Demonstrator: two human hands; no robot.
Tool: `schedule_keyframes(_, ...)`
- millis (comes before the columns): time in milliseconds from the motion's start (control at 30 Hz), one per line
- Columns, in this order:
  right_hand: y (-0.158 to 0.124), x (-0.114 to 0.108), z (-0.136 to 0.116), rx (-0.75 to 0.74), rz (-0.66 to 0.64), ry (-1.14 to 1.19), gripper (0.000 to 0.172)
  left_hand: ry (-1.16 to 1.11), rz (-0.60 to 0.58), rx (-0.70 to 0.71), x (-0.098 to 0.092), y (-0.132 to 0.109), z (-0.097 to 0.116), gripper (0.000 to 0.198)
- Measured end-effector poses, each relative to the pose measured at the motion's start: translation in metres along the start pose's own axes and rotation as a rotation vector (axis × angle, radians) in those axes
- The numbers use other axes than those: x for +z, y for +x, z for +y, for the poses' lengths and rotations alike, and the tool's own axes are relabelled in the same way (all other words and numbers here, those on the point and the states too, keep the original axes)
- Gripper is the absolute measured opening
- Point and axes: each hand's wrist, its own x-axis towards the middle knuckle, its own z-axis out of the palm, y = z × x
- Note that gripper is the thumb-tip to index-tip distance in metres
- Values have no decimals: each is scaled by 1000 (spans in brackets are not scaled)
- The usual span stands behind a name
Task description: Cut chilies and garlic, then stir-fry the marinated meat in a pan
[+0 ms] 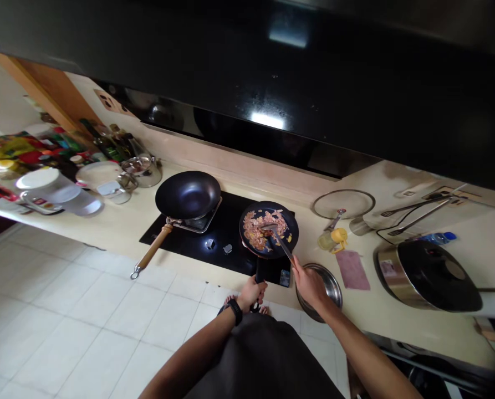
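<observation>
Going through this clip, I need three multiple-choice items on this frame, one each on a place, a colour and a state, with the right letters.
1. Where does the wok stand?
A. On the black hob, left of the frying pan
B. On the floor tiles
C. Right of the glass lid

2. What colour is the strap on the left hand's wrist?
A. Red
B. Black
C. White

3. What is the right hand holding?
A. The wok's wooden handle
B. Nothing
C. A spatula in the frying pan

Answers:
1. A, the wok sits on the hob's left side.
2. B, the band shows black around the wrist.
3. C, its fingers wrap the spatula, whose blade lies in the food.
</observation>
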Motion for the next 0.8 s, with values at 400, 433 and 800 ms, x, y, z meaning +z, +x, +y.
schedule_keyframes(400,-22,16,-9,-11,-32,-118,51,14,5,-11,-1,-3,3,32)
schedule_keyframes(433,-21,13,-9,-24,-26,-103,51,13,8,-10,-1,-3,3,32)
schedule_keyframes(800,-32,24,18,140,17,139,51,1,-10,-4,-5,2,-4,38)
